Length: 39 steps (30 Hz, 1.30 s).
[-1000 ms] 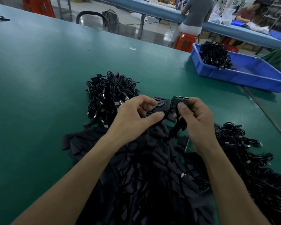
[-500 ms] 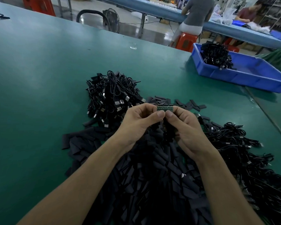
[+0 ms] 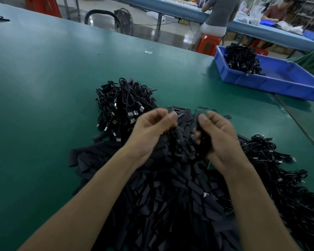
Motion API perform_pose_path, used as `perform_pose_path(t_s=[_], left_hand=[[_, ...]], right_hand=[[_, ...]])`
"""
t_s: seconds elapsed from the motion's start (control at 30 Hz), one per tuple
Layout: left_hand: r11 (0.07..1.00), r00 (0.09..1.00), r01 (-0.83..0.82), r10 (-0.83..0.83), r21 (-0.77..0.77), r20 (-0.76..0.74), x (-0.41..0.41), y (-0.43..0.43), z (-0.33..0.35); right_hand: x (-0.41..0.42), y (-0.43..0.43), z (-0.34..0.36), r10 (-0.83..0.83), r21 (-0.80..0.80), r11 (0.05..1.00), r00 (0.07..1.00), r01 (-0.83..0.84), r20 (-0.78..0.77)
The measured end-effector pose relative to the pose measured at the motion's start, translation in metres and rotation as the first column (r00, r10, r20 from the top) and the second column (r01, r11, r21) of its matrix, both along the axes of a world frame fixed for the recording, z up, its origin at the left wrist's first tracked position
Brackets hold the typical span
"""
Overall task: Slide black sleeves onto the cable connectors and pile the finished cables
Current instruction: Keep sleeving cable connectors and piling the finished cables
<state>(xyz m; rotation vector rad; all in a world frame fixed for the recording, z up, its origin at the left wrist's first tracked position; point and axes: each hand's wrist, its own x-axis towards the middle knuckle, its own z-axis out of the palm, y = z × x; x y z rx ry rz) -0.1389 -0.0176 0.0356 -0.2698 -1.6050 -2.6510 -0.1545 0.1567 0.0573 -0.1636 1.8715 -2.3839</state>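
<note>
Two curled hands hover over the sleeve heap: left hand pinches a black sleeve (blurred), right hand grips a bundled black cable.

Dim, soft overhead glare on the table; hands motion-blurred, edges bowed

Sleeves are heaped on the table right up front, with a cable pile behind them on the left and loose cables along the right (running to the near edge). The bin sits far right, with a bundle in its back corner.
</note>
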Motion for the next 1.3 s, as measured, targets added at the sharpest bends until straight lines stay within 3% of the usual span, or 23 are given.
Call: perform_pose_path(t_s=[0.03,0.1,0.13,0.2,0.27,0.33,0.4,0.53,0.6,0.73,0.87,1.0,1.2,1.3], left_hand=[[0.998,0.997,-0.062,0.061,-0.016,-0.045,-0.001,-0.005,0.003],[0.984,0.975,-0.177,0.171,-0.033,-0.143,-0.004,-0.015,0.01],[0.973,0.957,-0.231,0.221,-0.032,-0.189,-0.005,-0.02,0.013],[0.932,0.906,-0.356,0.329,-0.061,-0.266,-0.006,-0.026,0.019],[0.858,0.848,-0.486,0.416,-0.166,-0.329,-0.008,-0.029,0.023],[0.777,0.83,-0.535,0.411,-0.331,-0.376,-0.01,-0.03,0.022],[0.695,0.867,-0.494,0.346,-0.523,-0.358,-0.011,-0.03,0.018],[0.635,0.971,-0.238,0.163,-0.735,-0.174,-0.012,-0.028,0.006],[0.651,0.987,-0.16,0.107,-0.742,-0.119,-0.012,-0.027,0.002],[0.738,0.989,-0.131,0.144,-0.662,-0.035,-0.012,-0.029,-0.004],[0.768,0.988,-0.104,0.15,-0.631,0.02,-0.013,-0.029,-0.009],[0.758,0.989,-0.084,0.142,-0.647,0.038,-0.013,-0.03,-0.013],[0.75,0.991,-0.11,0.134,-0.653,-0.013,-0.013,-0.031,-0.014],[0.743,0.992,-0.109,0.119,-0.66,-0.03,-0.011,-0.03,-0.016]], right_hand=[[-0.004,0.005,0.001,-0.143,0.018,0.99,0.99,0.143,-0.019],[-0.01,0.017,0.006,-0.373,0.213,0.886,0.905,0.413,-0.203],[-0.012,0.024,0.007,-0.379,0.344,0.805,0.865,0.484,-0.33],[-0.011,0.031,0.009,-0.194,0.539,0.712,0.864,0.45,-0.465],[-0.005,0.032,0.012,0.073,0.743,0.617,0.921,0.26,-0.382],[0.001,0.027,0.012,0.291,0.885,0.465,0.948,-0.021,-0.131],[0.005,0.018,0.01,0.307,0.919,0.343,0.948,-0.195,0.087],[-0.002,0.005,-0.003,0.191,0.971,0.223,0.981,-0.085,0.042],[-0.006,0.001,-0.011,0.15,0.982,0.181,0.988,-0.05,0.023],[-0.006,-0.006,-0.021,0.126,0.999,-0.041,0.992,-0.008,0.013],[0.001,-0.01,-0.027,0.108,0.994,0.026,0.988,0.107,-0.109],[0.001,-0.009,-0.027,0.167,0.992,0.07,0.98,0.1,-0.111],[-0.001,-0.007,-0.022,0.187,0.849,0.521,0.958,0.092,-0.218],[0.001,-0.008,-0.024,0.098,0.737,0.667,0.966,0.113,-0.237]])
